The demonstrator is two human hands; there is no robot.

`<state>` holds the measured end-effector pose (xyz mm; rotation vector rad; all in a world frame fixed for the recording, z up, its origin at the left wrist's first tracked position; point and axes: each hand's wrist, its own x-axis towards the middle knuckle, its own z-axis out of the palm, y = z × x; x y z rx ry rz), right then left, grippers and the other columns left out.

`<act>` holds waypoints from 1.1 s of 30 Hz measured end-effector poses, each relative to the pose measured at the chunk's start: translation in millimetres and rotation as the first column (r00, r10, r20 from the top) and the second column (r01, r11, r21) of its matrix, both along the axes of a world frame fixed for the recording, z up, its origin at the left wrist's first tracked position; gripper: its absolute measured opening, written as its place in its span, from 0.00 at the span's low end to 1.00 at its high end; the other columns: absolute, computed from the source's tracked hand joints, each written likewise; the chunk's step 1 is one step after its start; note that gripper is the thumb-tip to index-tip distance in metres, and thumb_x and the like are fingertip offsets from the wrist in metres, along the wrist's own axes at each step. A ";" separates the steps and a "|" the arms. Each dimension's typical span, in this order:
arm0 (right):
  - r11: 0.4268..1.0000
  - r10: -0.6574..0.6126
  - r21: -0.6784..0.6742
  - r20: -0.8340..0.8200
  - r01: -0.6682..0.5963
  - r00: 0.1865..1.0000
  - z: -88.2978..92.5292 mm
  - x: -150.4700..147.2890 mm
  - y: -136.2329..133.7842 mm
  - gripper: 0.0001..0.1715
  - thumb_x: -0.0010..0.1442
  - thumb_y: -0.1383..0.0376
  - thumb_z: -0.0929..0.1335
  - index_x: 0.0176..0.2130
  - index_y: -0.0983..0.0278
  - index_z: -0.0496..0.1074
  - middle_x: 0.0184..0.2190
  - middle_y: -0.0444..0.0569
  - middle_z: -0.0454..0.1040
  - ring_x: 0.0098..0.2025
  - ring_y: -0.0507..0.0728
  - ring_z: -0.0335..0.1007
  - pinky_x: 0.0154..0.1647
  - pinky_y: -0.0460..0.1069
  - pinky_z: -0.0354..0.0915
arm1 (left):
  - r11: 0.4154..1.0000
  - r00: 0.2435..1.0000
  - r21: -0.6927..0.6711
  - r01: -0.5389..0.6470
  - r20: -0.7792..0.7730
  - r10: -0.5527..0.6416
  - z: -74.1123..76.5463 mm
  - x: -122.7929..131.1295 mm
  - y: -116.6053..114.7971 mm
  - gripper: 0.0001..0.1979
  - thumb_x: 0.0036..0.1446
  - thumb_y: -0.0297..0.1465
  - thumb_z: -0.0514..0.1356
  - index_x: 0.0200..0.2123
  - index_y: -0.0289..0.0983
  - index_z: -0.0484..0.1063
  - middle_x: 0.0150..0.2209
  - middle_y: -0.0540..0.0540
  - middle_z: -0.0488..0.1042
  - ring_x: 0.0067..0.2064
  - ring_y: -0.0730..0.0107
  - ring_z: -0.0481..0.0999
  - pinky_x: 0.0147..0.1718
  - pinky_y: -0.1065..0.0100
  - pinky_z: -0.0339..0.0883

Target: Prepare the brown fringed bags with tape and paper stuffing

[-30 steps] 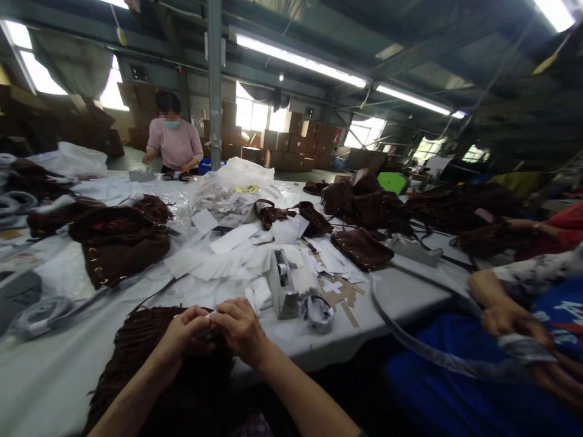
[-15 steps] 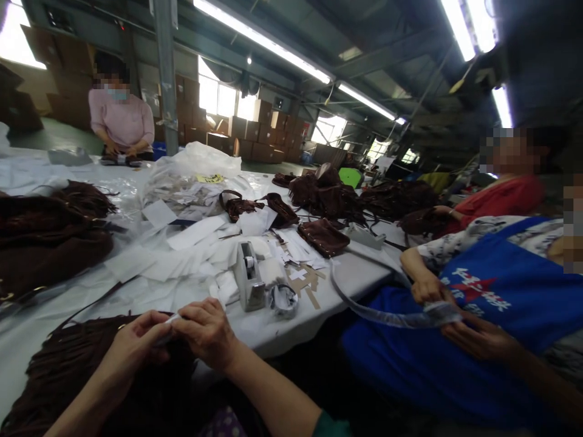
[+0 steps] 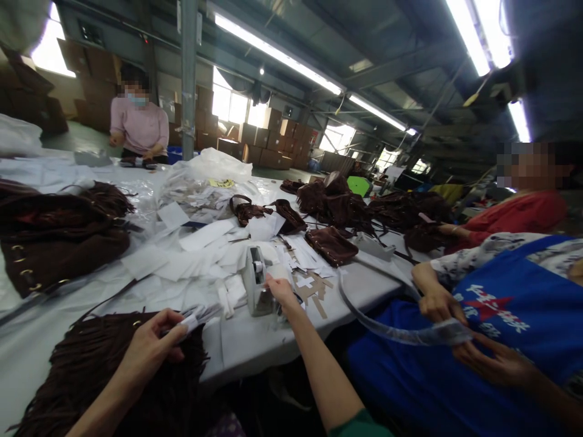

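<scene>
My left hand (image 3: 155,343) pinches a narrow bundle wrapped in white paper (image 3: 194,318) between thumb and fingers. Below it lies a dark brown fringed bag (image 3: 113,364), its thin strap running up and left across the table. My right hand (image 3: 285,294) is at the grey tape dispenser (image 3: 255,297), its fingers drawn together beside the tape roll. Whether tape is between those fingertips cannot be made out. White paper sheets (image 3: 182,264) and small white packets (image 3: 232,291) lie around the dispenser.
Another brown bag (image 3: 68,243) rests at left. Brown bags (image 3: 332,200) are piled farther back, near a plastic bag of paper scraps (image 3: 195,188). At right, a co-worker in a blue apron (image 3: 492,303) handles a wrapped strap (image 3: 401,334). Other people work at the table.
My right hand has left the wrapped bundle and reached right to the tape dispenser. My left hand keeps the bundle. The whole view has shifted slightly.
</scene>
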<state>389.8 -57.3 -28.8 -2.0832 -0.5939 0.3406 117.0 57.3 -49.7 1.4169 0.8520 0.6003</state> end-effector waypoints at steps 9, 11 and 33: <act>0.978 0.007 0.206 -0.115 0.017 0.993 -14.9 6.0 1.6 0.19 0.46 0.53 0.71 0.23 0.68 0.75 0.17 0.43 0.71 0.24 0.52 0.66 0.27 0.46 0.58 | 0.998 0.999 0.043 -0.035 0.019 0.034 2.1 0.9 -3.2 0.19 0.43 0.45 0.65 0.30 0.36 0.70 0.22 0.54 0.70 0.17 0.74 0.69 0.16 0.72 0.65; 0.965 -0.045 0.255 -0.081 0.064 0.996 -19.5 2.4 -7.7 0.20 0.46 0.51 0.71 0.22 0.67 0.75 0.19 0.45 0.72 0.27 0.53 0.67 0.29 0.47 0.59 | 0.998 1.000 0.061 -0.021 0.011 0.020 1.9 0.9 -1.4 0.18 0.43 0.44 0.65 0.30 0.36 0.69 0.22 0.54 0.70 0.17 0.73 0.69 0.17 0.71 0.65; 0.997 -0.055 0.072 0.266 0.038 0.962 -49.5 -39.2 -47.0 0.21 0.55 0.53 0.62 0.27 0.64 0.75 0.21 0.52 0.73 0.27 0.59 0.67 0.32 0.51 0.57 | 0.956 0.998 0.288 0.046 -0.064 -0.029 12.4 1.7 -4.8 0.09 0.52 0.37 0.59 0.31 0.37 0.67 0.24 0.54 0.69 0.19 0.73 0.72 0.21 0.73 0.63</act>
